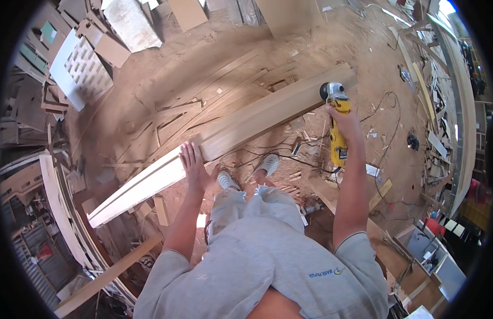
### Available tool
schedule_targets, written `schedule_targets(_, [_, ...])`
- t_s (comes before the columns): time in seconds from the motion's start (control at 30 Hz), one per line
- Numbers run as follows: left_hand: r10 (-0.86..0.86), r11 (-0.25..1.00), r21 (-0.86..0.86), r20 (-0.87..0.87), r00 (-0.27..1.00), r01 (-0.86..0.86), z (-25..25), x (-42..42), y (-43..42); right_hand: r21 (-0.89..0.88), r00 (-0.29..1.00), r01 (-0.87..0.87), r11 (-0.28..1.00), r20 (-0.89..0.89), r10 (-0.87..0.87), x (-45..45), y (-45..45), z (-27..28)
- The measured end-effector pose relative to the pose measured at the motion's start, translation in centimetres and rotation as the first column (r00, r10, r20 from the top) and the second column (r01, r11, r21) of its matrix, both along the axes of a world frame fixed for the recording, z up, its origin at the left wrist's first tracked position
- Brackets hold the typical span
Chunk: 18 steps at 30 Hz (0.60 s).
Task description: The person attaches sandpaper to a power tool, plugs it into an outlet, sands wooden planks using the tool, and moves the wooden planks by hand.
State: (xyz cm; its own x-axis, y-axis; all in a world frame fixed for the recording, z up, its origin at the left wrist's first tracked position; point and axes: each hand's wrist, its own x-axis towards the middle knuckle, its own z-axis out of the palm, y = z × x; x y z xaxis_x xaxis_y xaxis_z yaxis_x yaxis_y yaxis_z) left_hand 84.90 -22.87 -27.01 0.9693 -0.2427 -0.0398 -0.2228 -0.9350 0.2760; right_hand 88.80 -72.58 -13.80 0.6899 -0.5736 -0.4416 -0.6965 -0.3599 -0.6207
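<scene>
A long wooden beam runs diagonally in front of me, its left part bright in sunlight. My left hand lies flat on the beam near its middle, fingers stretched out. In my right hand is a yellow angle grinder, gripped round its body. The grinder's silver head and dark disc are at the beam's right part; whether the disc touches the wood I cannot tell. A dark cord leaves the grinder's lower end.
Wood scraps and thin strips litter the dirt floor beyond the beam. Dark cables cross the ground near my shoes. Boards and panels lean at the upper left. A cluttered box stands at the lower right.
</scene>
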Motion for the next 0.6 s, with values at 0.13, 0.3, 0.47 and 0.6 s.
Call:
schedule_targets(0.13, [-0.092,0.993,-0.068,-0.009,0.996,0.091,0.3,-0.9,2.4,-0.023,0.999,-0.048,0.999,-0.018,0.047,-2.0,4.7,-0.6])
schedule_targets(0.3, [-0.127,0.983,-0.126,0.030,0.991,0.130,0.5,-2.9,6.5,0.066,0.997,-0.070,0.995,-0.033,0.072,-4.0,13.3,-0.2])
schedule_targets(0.47, [-0.033,0.994,-0.108,0.014,0.999,0.034,-0.3,-5.1,12.3,0.096,0.982,-0.168,0.981,-0.066,0.175,-6.2,22.1,-1.7])
schedule_targets(0.6, [0.042,0.998,-0.044,0.018,0.999,-0.041,-0.9,-6.7,17.2,0.045,0.960,-0.255,0.966,-0.109,0.258,-7.3,29.9,-0.6])
